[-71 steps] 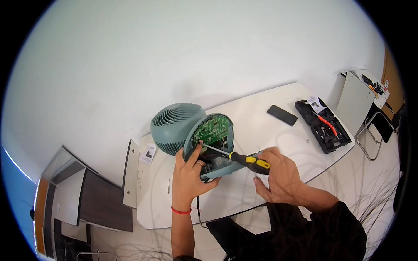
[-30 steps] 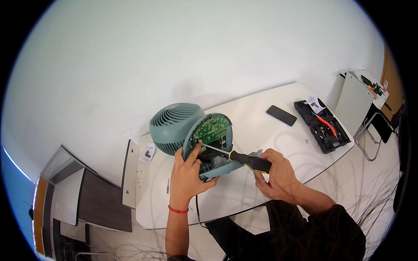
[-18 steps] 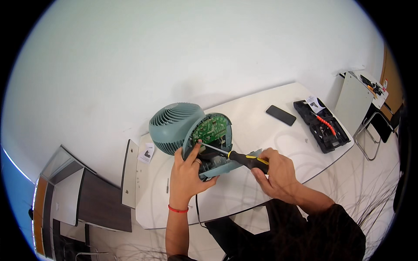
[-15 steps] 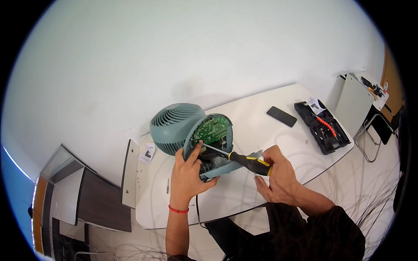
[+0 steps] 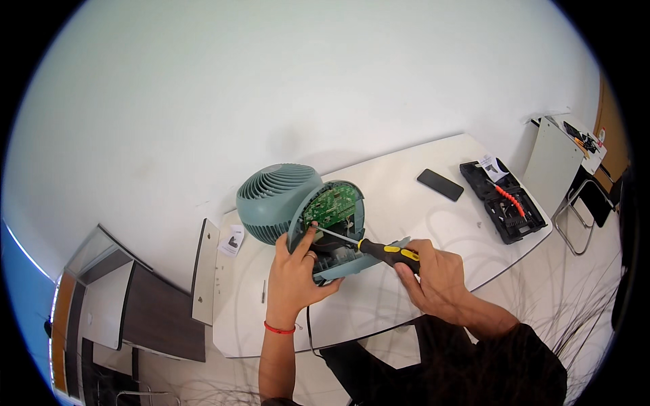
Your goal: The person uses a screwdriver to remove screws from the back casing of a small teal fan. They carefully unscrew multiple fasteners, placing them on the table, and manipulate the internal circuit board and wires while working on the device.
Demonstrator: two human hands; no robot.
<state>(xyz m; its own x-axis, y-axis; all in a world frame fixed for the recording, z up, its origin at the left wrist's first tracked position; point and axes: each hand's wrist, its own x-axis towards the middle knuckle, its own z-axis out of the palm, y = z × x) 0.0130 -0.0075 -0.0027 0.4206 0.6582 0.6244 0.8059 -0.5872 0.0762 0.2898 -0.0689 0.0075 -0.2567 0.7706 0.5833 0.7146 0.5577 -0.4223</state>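
Note:
A grey-green fan (image 5: 271, 199) lies on the table, its opened base showing a green circuit board (image 5: 332, 201) with wires and a dark cavity below. My left hand (image 5: 296, 277) grips the base's rim (image 5: 325, 275), index fingertip at the lower left of the board beside the screwdriver's tip. My right hand (image 5: 437, 281) is wrapped round a black-and-yellow screwdriver (image 5: 387, 251), its shaft reaching left into the base. A black cord hangs from the base across the table.
The white table (image 5: 379, 304) also holds a phone (image 5: 440, 184), black toolkit case (image 5: 501, 210), paper slip (image 5: 231, 240), thin metal tool (image 5: 263, 291) and small pieces. A wall is behind; a panel (image 5: 203, 271) stands left, side desks and chairs flank the table.
My right hand's fingers have shifted and the screwdriver handle has turned slightly about its axis, showing more yellow. My left hand keeps its grip on the base. The whole view sits slightly lower.

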